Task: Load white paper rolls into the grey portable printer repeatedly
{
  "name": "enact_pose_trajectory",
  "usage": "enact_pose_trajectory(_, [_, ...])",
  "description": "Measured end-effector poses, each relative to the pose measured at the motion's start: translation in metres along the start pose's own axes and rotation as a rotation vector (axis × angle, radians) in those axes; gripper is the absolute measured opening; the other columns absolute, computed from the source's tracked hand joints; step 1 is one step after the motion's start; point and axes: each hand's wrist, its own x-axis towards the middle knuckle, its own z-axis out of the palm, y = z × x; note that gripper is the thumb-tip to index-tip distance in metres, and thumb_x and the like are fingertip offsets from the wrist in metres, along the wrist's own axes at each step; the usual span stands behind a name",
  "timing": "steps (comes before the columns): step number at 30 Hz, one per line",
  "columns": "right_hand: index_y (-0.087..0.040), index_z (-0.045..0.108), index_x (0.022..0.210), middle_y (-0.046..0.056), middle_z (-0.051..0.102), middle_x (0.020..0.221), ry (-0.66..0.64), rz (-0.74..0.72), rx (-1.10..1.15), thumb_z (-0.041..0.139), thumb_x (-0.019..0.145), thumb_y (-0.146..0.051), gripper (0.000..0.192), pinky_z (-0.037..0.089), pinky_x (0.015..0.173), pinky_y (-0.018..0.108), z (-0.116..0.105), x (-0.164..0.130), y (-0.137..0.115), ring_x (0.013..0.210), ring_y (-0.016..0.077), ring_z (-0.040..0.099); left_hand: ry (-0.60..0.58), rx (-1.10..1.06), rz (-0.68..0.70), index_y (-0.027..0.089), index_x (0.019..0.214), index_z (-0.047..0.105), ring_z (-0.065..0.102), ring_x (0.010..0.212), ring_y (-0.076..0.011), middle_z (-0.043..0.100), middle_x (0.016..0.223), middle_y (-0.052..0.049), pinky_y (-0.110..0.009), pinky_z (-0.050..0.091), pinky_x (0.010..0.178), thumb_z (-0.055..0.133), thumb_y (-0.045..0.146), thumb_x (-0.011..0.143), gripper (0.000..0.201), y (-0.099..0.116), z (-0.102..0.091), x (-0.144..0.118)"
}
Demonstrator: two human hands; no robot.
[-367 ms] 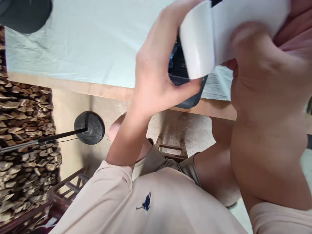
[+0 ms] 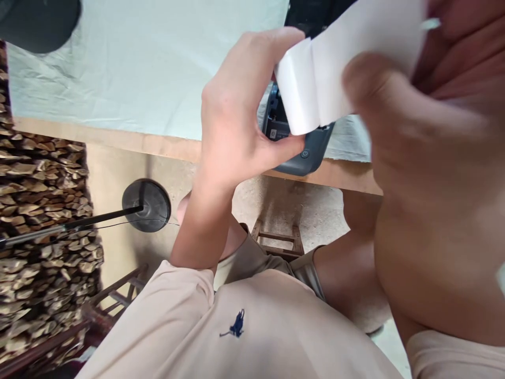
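My left hand [image 2: 236, 116] grips a roll of white label paper [image 2: 298, 92] by its two ends, thumb below and fingers above. A strip of paper [image 2: 339, 58] runs from the roll to the upper right. My right hand [image 2: 426, 126], large and blurred near the camera, pinches this strip with the thumb on top; its other fingers are partly hidden. Beneath the roll lies a dark label printer [image 2: 315, 158] with a power button near its front. Its inner compartment shows, and a black part that looks like its raised lid [image 2: 307, 18] stands behind.
A pale cloth [image 2: 150, 68] covers the table, whose wooden edge [image 2: 158, 150] faces me. A dark round object [image 2: 39, 23] sits at the top left. Below are a stand with a round black base [image 2: 145, 205], stacked firewood [image 2: 47, 210] and a wooden stool [image 2: 278, 239].
Both hands have moved left with the paper roll and strip. More of the printer, including its power button and black upper part, now shows.
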Motion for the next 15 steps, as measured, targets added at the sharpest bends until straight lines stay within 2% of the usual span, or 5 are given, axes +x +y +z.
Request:
enact_pose_trajectory(3, [-0.018, 0.052, 0.083, -0.004, 0.061, 0.077, -0.073, -0.151, -0.002, 0.052, 0.089, -0.020, 0.007, 0.039, 0.064, 0.020, 0.006, -0.004, -0.004, 0.075, 0.0036, 0.059, -0.096, 0.009, -0.062, 0.019, 0.117, 0.059, 0.065, 0.112, -0.0212, 0.067, 0.119, -0.007, -0.035, 0.054, 0.094, 0.072, 0.034, 0.082, 0.040, 0.002, -0.001, 0.002])
enact_pose_trajectory(6, [-0.017, 0.054, 0.082, -0.002, 0.059, 0.070, -0.095, -0.196, -0.045, 0.042, 0.095, -0.027, 0.021, 0.037, 0.063, 0.023, 0.007, -0.002, -0.001, 0.067, 0.0038, 0.056, -0.138, 0.005, -0.134, 0.011, 0.120, 0.058, 0.064, 0.112, -0.0191, 0.066, 0.119, -0.010, -0.034, 0.053, 0.096, 0.064, 0.037, 0.088, 0.042, 0.012, -0.005, 0.004])
enact_pose_trajectory(9, [-0.017, 0.055, 0.086, -0.003, 0.050, 0.072, -0.091, -0.193, -0.124, 0.050, 0.086, -0.017, 0.005, 0.032, 0.062, 0.023, 0.006, 0.001, 0.007, 0.067, 0.0019, 0.047, -0.142, 0.073, -0.141, 0.015, 0.118, 0.059, 0.064, 0.110, -0.0171, 0.066, 0.117, -0.008, -0.034, 0.052, 0.094, 0.050, 0.034, 0.096, 0.031, 0.022, -0.008, 0.006])
enact_pose_trajectory(12, [-0.017, 0.046, 0.083, -0.002, 0.039, 0.077, -0.056, -0.149, -0.156, 0.058, 0.069, -0.011, 0.019, 0.031, 0.061, 0.022, 0.007, 0.004, 0.013, 0.070, 0.0023, 0.037, -0.156, 0.094, -0.140, 0.013, 0.114, 0.060, 0.063, 0.108, -0.0178, 0.065, 0.115, -0.010, -0.035, 0.052, 0.093, 0.047, 0.034, 0.096, 0.030, 0.027, -0.006, 0.007])
enact_pose_trajectory(15, [-0.019, 0.033, 0.082, -0.002, 0.038, 0.082, -0.104, -0.098, -0.238, 0.059, 0.066, -0.015, 0.030, 0.036, 0.069, 0.022, 0.013, 0.007, 0.010, 0.070, 0.0023, 0.033, -0.120, 0.087, -0.143, 0.014, 0.112, 0.060, 0.063, 0.107, -0.0197, 0.063, 0.112, -0.008, -0.038, 0.054, 0.090, 0.053, 0.038, 0.093, 0.031, 0.019, 0.001, 0.005])
